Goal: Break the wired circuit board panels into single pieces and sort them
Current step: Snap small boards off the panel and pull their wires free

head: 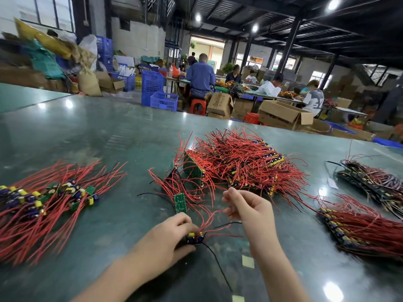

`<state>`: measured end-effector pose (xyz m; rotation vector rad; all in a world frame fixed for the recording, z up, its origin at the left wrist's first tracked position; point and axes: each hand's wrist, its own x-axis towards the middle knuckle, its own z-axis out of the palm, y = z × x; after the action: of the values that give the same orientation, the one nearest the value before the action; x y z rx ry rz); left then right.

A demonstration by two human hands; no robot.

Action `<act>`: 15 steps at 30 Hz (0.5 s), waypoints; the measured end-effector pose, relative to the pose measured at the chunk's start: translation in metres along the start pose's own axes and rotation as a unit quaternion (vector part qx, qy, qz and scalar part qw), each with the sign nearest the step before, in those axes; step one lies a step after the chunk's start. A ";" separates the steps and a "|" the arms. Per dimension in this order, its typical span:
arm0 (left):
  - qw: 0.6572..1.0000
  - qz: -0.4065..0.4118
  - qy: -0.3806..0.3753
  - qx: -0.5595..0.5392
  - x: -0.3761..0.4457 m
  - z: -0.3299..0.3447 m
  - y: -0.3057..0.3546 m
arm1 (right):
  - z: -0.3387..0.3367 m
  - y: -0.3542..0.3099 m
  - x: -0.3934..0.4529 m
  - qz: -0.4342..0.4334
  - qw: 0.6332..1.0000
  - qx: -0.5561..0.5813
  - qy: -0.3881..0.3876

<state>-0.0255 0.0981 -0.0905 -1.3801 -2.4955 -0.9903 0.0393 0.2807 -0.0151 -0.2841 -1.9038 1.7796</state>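
Two hands at work: our left hand (172, 233) pinches a small wired board (195, 237) against the bench (87, 136); right hand (246, 207), just beyond, curls around its red wires (209, 219). Untangling step, we judge. Next: free the wires, carry it left to the singles pile (43, 199).

text: none legible | carton (219, 105) print: too blurred to read

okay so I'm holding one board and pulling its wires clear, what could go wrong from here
1. The right hand pinches red wires that may still run into the central tangled pile; pulling could drag other boards along.
2. The left hand grips the small board by its components; tugging might strain the wire joints.
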 end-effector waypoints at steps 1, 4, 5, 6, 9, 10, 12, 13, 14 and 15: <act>1.000 -0.002 0.013 0.002 0.000 0.001 0.001 | 0.001 0.001 -0.001 -0.016 1.000 -0.015 0.001; 0.998 -0.018 0.061 -0.028 0.002 -0.002 0.005 | 0.003 0.003 -0.003 -0.132 0.986 -0.091 0.052; 0.995 -0.026 0.086 -0.050 0.003 -0.003 0.007 | 0.003 0.001 -0.004 -0.198 0.969 -0.124 0.079; 0.989 -0.041 0.115 -0.077 0.004 -0.004 0.010 | 0.002 0.000 -0.005 -0.263 0.948 -0.147 0.100; 0.950 -0.135 0.199 -0.200 0.008 -0.011 0.015 | -0.003 0.000 -0.010 -0.388 0.905 -0.147 0.090; 0.927 -0.159 0.220 -0.258 0.009 -0.014 0.016 | -0.004 0.002 -0.012 -0.402 0.901 -0.151 0.058; 0.884 -0.174 0.248 -0.357 0.012 -0.019 0.020 | 0.000 0.007 -0.013 -0.380 0.903 -0.198 -0.017; 0.870 -0.169 0.256 -0.385 0.013 -0.021 0.022 | 0.005 0.011 -0.013 -0.353 0.904 -0.236 -0.045; 0.864 -0.161 0.256 -0.403 0.012 -0.023 0.024 | 0.010 0.014 -0.014 -0.327 0.903 -0.270 -0.065; 0.863 -0.152 0.251 -0.412 0.011 -0.024 0.027 | 0.015 0.017 -0.014 -0.310 0.903 -0.287 -0.077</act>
<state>-0.0157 0.1019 -0.0546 -0.6545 -1.9541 -2.3118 0.0402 0.2628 -0.0354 0.2567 -2.2637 0.8269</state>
